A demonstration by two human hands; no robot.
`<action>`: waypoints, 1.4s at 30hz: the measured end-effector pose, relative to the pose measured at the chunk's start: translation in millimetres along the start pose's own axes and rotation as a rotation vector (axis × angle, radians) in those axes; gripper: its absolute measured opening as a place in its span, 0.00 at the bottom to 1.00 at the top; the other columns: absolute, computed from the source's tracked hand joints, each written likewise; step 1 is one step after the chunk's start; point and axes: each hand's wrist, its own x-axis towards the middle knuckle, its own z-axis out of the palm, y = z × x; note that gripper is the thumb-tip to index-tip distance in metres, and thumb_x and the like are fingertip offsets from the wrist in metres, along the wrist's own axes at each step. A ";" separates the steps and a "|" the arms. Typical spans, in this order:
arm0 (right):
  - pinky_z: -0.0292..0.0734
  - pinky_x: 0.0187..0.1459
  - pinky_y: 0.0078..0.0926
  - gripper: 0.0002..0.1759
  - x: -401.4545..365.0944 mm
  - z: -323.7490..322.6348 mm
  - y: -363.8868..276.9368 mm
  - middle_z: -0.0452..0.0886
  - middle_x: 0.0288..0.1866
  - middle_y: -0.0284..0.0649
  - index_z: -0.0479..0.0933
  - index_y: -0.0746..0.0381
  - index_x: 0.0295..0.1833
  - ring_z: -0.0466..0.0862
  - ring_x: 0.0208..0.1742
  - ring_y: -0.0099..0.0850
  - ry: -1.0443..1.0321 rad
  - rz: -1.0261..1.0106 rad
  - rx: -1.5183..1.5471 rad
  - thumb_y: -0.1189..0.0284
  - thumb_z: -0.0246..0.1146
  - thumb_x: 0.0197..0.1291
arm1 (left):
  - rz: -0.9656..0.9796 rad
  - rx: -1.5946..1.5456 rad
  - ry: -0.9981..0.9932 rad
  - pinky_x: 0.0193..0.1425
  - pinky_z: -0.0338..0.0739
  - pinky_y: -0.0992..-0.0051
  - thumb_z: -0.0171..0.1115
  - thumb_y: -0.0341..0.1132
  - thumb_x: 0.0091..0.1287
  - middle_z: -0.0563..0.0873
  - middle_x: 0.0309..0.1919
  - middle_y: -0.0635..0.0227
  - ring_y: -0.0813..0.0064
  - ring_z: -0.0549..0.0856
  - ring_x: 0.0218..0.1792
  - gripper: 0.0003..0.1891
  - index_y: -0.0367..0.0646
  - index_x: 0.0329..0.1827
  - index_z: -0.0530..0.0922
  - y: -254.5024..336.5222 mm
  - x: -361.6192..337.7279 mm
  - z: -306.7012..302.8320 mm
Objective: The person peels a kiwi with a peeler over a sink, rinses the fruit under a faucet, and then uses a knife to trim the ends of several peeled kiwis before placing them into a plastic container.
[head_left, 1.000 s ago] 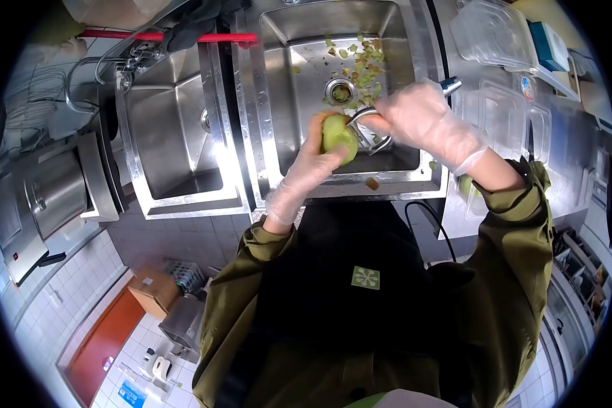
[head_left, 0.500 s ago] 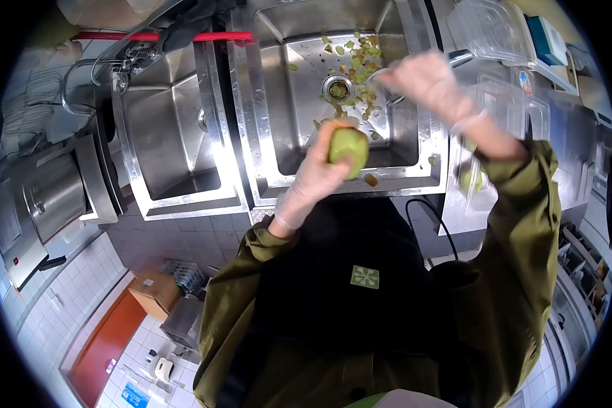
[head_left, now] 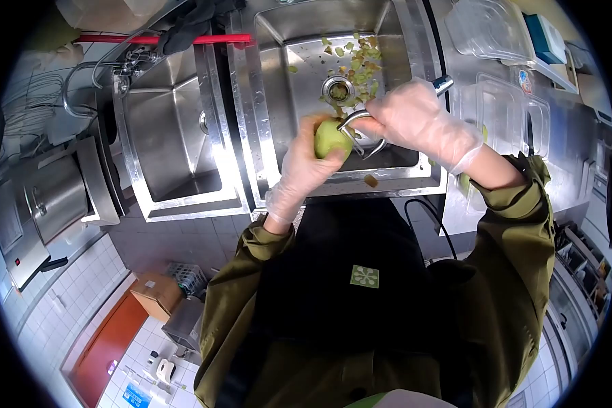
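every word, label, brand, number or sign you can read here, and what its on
No text can be read for certain.
Green patch on the black apron: a pale flower-like emblem, no words legible.
Round sticker by the clear plastic containers: too small to read.
Blue patch at lower left: too blurred to read.
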 end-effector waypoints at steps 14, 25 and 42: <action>0.72 0.23 0.30 0.29 10.0 22.5 39.9 0.70 0.13 0.37 0.73 0.56 0.20 0.76 0.17 0.30 -0.273 0.298 0.083 0.48 0.44 0.65 | -0.129 -0.539 -0.040 0.51 0.73 0.75 0.61 0.48 0.50 0.74 0.47 0.63 0.73 0.76 0.49 0.32 0.42 0.56 0.65 20.6 -12.7 -14.2; 0.71 0.35 0.19 0.24 -15.9 58.1 -38.0 0.79 0.25 0.35 0.79 0.68 0.37 0.74 0.31 0.19 0.031 0.357 1.533 0.55 0.53 0.65 | -0.186 -0.832 0.069 0.17 0.67 0.84 0.46 0.50 0.59 0.78 0.43 0.64 0.80 0.77 0.25 0.29 0.41 0.59 0.65 10.5 9.2 22.4; 0.72 0.18 0.31 0.26 -23.9 13.9 -28.9 0.75 0.13 0.35 0.77 0.55 0.22 0.78 0.14 0.33 0.360 0.157 0.115 0.46 0.50 0.59 | -0.182 -0.721 0.277 0.17 0.65 0.86 0.52 0.49 0.63 0.76 0.37 0.69 0.84 0.74 0.23 0.22 0.51 0.57 0.63 30.4 7.8 32.5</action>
